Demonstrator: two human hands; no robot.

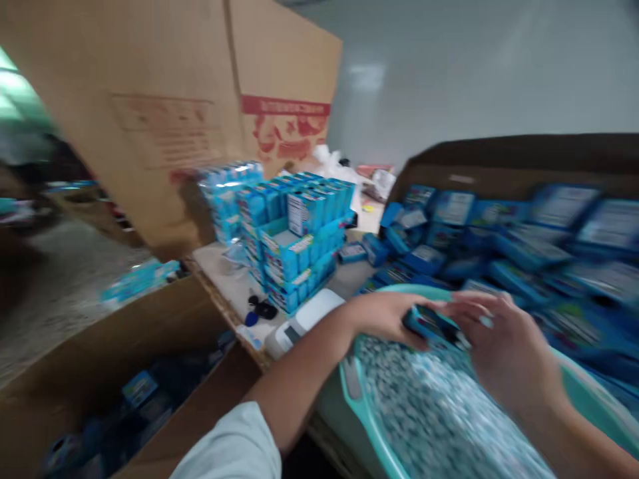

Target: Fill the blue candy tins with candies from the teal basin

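Observation:
Over a teal basin (375, 436) full of small pale-blue pieces (424, 399), I hold a small dark-blue box (430, 322). My left hand (387, 315) is wrapped round the box's left end. At its right end, the bent fingers of my right hand (504, 339) press close to what looks like an opening. Motion blur hides whether the right fingers grip the box or something small at its end. Below and left of my left forearm sits a white device with a small display (294, 330), perhaps a scale.
Stacked blue boxes in trays (304, 246) stand on the table behind the device. A large heap of blue boxes (524, 246) lies at right. An open carton (114, 346) with blue boxes is at lower left; tall cardboard (200, 53) rises behind.

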